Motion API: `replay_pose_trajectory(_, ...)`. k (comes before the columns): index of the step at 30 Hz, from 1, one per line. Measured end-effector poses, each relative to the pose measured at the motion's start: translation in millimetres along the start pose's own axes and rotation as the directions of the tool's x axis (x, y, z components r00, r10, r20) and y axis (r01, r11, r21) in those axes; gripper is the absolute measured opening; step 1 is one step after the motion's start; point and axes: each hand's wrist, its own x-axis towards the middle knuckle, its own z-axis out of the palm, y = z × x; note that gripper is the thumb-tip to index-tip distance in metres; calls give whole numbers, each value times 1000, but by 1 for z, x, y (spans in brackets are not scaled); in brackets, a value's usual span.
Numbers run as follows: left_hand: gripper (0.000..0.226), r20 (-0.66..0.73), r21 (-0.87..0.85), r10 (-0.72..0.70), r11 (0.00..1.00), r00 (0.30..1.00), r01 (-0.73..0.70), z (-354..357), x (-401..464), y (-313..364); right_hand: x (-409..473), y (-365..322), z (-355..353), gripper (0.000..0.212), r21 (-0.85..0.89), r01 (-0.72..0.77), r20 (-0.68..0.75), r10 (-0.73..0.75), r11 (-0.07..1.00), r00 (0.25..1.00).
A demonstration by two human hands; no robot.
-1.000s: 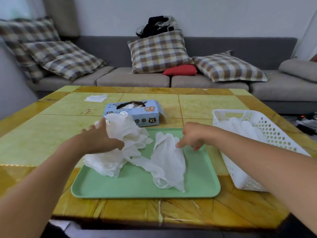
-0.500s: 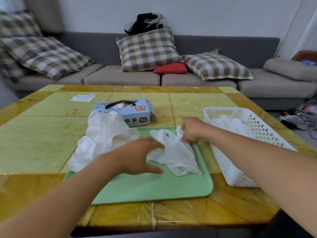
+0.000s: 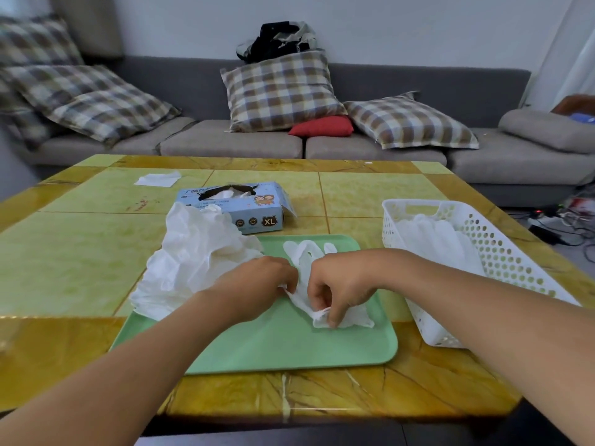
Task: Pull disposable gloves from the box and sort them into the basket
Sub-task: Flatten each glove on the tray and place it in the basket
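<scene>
Both hands pinch one glove (image 3: 301,252) on the tray — left hand (image 3: 257,284) at its side, right hand (image 3: 338,284) at the cuff — basket (image 3: 418,323) just beyond the right.

Soft daylight, edges bowed — slight blur

Left hand (image 3: 257,281) has joined right hand (image 3: 338,284), both now pinching the glove (image 3: 302,252).
</scene>
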Motion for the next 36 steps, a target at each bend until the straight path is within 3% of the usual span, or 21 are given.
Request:
replay_pose_trajectory(2,20,-13,27,-4,1000,1000,5,-1,-1,0,-6,1,-6,8,156,-4,97,-11,988,995)
replay_pose_trajectory(5,27,-5,92,2,996,1000,-1,-4,0,0,-12,6,-10,28,357,-66,185,-1,932,983)
replay_pose_trajectory(8,27,-2,112,-7,994,1000,7,-8,0,0,-3,19,-13,27,397,-44,-61,74,917,995)
replay_pose_trajectory(10,25,26,79,-24,997,999,22,-8,-1,0,9,25,-9,20,306,-16,-263,101,952,959)
replay_pose_trajectory(13,25,58,43,-27,999,998,24,-6,-1,-1,24,21,0,58,80,-84,-290,104,993,951)
replay_pose_trajectory(16,27,57,29,-33,999,998,32,-7,-1,-1,35,22,-1,99,184,-163,-161,193,969,968)
replay_pose_trajectory(19,31,59,77,-44,996,997,39,-7,-2,-1,44,23,-2,107,189,-210,-115,234,959,965)
replay_pose_trajectory(22,34,71,147,-73,987,995,62,-8,-5,-1,52,24,-2,94,146,-187,-215,216,971,952)
replay_pose_trajectory(26,33,75,128,-109,987,991,99,-15,-7,1,46,41,-11,50,176,-239,-485,295,955,823)
replay_pose_trajectory(30,52,47,31,-127,992,991,125,-11,-5,2,46,51,-7,47,102,-309,-397,323,946,859)
replay_pose_trajectory(36,73,180,217,-141,971,973,100,0,0,5,52,52,-6,16,74,-437,-412,426,897,806)
